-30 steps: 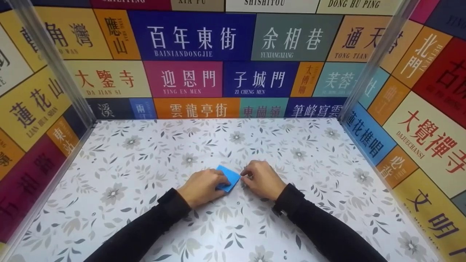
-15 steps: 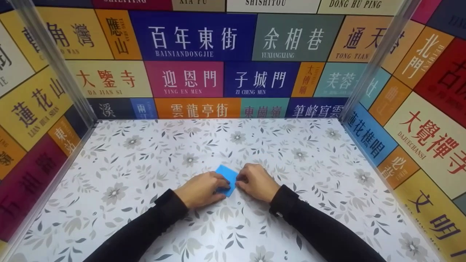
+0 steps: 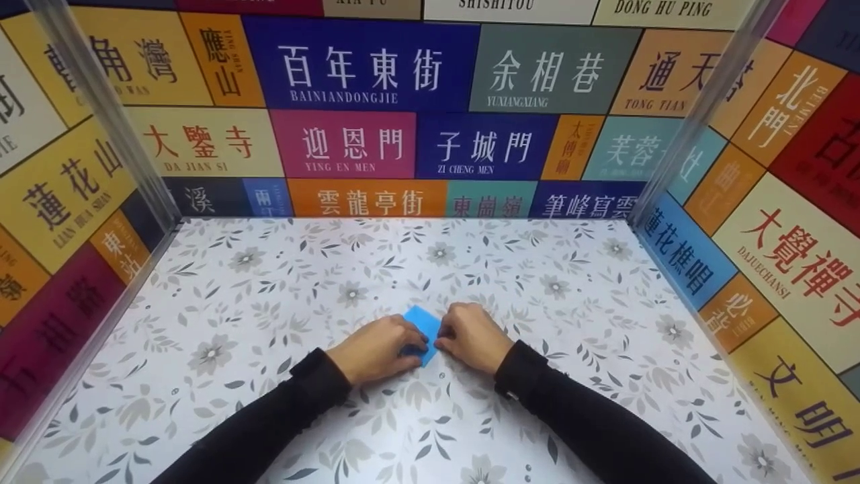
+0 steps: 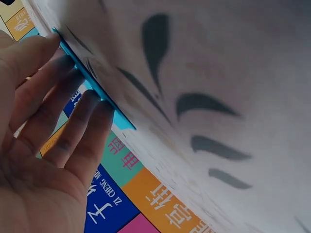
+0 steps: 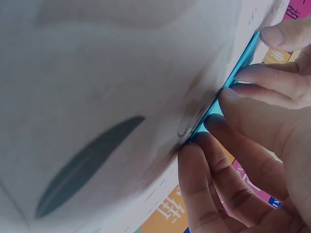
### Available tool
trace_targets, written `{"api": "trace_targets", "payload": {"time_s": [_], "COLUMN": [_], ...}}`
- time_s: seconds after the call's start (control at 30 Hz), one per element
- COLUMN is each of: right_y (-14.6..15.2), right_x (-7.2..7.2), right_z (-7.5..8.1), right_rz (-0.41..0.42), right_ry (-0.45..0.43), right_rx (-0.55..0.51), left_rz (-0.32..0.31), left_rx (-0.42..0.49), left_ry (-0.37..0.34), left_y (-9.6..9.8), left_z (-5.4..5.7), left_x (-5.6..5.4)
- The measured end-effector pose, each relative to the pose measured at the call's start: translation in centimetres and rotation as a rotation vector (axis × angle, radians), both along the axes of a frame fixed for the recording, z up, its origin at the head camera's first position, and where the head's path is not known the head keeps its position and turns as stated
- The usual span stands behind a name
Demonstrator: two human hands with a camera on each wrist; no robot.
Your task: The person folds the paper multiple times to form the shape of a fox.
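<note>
A small folded sheet of blue paper (image 3: 422,316) lies on the tabletop between the two hands. From the left, my left hand (image 3: 379,349) presses it down with relaxed fingers; in the left wrist view its fingertips (image 4: 108,104) rest along the sheet and the thumb is by one corner. On the opposite side, my right hand (image 3: 472,338) pinches the sheet's right edge between curled fingers and thumb. The right wrist view shows the blue paper (image 5: 214,108) nearly edge-on and flat to the table, with fingertips of both hands along it. Hands cover much of the sheet.
The white tabletop (image 3: 295,417) carries a grey leaf and flower print. Panels with coloured Chinese signs stand at the back (image 3: 356,64) and both sides, joined by clear corner strips (image 3: 705,107).
My right hand has shifted slightly left, toward the paper. The sheet's right corner, which pointed at that hand, no longer shows, and the visible paper looks narrower. My left hand has barely moved.
</note>
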State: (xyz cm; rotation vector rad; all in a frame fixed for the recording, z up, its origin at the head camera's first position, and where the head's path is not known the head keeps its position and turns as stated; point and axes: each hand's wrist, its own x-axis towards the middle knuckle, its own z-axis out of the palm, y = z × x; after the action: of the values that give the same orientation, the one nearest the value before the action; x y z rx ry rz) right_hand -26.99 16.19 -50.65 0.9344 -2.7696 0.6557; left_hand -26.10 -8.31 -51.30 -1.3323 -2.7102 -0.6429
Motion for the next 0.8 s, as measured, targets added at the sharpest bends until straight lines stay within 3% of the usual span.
{"api": "trace_targets", "payload": {"time_s": [0.43,0.6,0.8], "right_y": [-0.2,-0.2,-0.4], "right_x": [0.1,0.2,0.4], "right_z": [0.4,0.2,0.0], "right_rz": [-0.008,-0.017,-0.022], "right_ry": [-0.008,-0.011,-0.011], "right_rx": [0.004,0.011,-0.007], "left_rz": [0.181,0.267,0.32], "left_rx": [0.097,0.126,0.155], "left_ry": [0.032,0.018,-0.01], "left_y": [0.3,0.4,0.5], "left_z": [0.1,0.0,-0.1], "left_x": [0.7,1.0,1.2]}}
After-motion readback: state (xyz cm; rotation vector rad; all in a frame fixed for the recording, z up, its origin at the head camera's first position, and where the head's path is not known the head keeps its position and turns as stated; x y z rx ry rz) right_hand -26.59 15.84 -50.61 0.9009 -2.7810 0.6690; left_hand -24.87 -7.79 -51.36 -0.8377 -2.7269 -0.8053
